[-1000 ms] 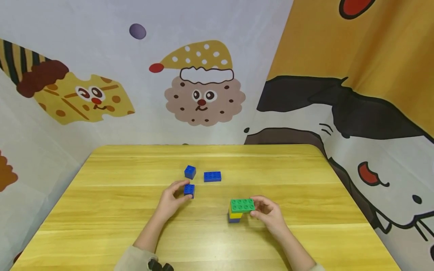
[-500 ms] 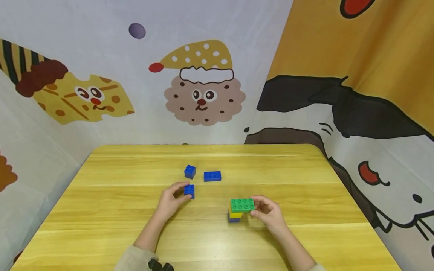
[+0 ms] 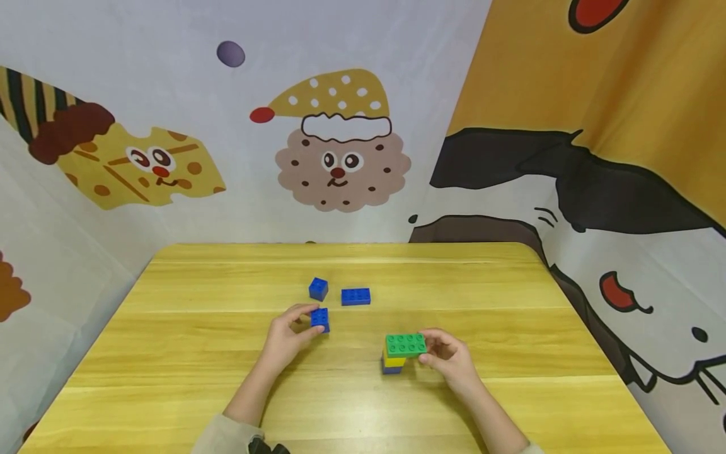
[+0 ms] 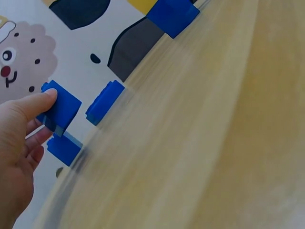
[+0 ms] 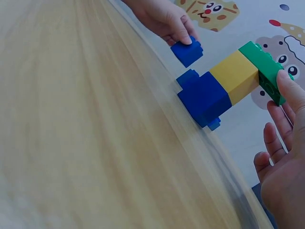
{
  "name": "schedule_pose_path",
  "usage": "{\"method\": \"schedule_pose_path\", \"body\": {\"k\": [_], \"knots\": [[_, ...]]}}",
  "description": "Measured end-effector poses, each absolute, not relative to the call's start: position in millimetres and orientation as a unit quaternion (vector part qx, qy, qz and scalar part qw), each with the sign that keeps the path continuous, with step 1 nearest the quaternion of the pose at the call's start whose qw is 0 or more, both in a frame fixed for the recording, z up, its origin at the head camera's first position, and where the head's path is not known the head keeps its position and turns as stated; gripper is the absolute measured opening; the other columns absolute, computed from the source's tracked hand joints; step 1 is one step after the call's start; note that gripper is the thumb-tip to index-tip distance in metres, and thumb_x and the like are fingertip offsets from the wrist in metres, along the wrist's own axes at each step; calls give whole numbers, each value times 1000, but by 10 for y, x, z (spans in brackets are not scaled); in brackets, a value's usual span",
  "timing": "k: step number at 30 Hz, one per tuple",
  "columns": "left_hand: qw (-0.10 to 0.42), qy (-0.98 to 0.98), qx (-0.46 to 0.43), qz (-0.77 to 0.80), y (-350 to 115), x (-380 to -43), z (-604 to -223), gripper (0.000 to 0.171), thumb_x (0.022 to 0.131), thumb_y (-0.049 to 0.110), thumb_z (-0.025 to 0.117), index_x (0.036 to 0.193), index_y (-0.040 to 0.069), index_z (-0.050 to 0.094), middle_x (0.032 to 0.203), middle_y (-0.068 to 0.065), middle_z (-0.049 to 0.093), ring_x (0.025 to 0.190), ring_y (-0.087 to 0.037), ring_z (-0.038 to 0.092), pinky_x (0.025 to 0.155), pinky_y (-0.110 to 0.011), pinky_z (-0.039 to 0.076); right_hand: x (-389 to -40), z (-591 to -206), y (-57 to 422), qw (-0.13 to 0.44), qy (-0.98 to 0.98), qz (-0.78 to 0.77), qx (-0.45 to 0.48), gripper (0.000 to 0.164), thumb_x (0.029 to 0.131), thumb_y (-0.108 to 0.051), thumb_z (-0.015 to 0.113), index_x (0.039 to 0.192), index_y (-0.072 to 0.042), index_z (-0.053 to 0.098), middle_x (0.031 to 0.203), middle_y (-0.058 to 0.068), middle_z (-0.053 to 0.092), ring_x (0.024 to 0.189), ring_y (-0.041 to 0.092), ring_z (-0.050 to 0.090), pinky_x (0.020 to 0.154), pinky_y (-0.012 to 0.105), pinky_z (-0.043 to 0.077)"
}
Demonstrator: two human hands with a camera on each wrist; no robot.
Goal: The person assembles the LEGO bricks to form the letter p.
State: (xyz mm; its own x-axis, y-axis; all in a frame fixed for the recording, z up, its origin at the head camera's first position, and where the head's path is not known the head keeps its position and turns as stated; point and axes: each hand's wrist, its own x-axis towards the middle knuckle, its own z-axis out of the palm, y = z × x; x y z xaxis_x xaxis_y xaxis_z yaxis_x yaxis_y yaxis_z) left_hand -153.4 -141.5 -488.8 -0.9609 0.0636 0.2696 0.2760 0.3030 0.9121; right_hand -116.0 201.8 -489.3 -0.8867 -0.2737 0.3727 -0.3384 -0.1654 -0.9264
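Note:
In the head view my left hand [image 3: 283,337] pinches a small square blue toy brick [image 3: 320,320] between thumb and fingers, studs facing up. The left wrist view shows this held brick [image 4: 64,109] apparently a little above the table. At the right, my right hand [image 3: 454,362] pinches the overhanging right end of a long green brick [image 3: 405,344]. That green brick sits on a yellow brick [image 3: 394,362], which stands on a blue brick [image 5: 205,98]. The small stack is upright on the table, and the green piece sticks out toward my right hand.
Behind the left hand lie another small blue brick [image 3: 318,289] and a long blue brick [image 3: 355,296], apart from each other. All stand on a wooden table [image 3: 482,284]. A cartoon-printed cloth [image 3: 442,63] hangs behind the table's far edge.
The small blue brick in my left hand has shifted slightly right and turned a little. My right hand and the stack have stayed in place.

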Motion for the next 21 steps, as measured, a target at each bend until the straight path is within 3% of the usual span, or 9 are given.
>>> {"method": "schedule_pose_path", "body": {"k": [7, 12, 21], "knots": [[105, -805, -125, -570, -1296, -1411, -4628, 38, 78, 1, 78, 114, -1, 67, 110, -11, 66, 98, -28, 57, 83, -46, 47, -1146, -4898, 2020, 24, -654, 721, 229, 39, 80, 15, 64, 115, -1, 63, 93, 2, 62, 82, 12, 56, 67, 21, 49], [108, -805, -146, -565, -1216, -1281, -4344, 36, 77, -2, 77, 112, -3, 67, 107, -13, 66, 96, -24, 57, 82, -49, 47, -1140, -4904, 2027, 24, -657, 718, 230, 38, 81, 15, 64, 116, -2, 63, 93, 1, 62, 82, 12, 56, 66, 21, 50], [108, -792, -167, -577, -1129, -1350, -4465, 38, 76, 2, 79, 113, 3, 68, 109, -6, 65, 97, -19, 56, 83, -48, 47, -1143, -4878, 2018, 26, -664, 712, 228, 39, 81, 17, 63, 116, -1, 63, 91, 1, 60, 81, 11, 54, 66, 21, 48]]}}
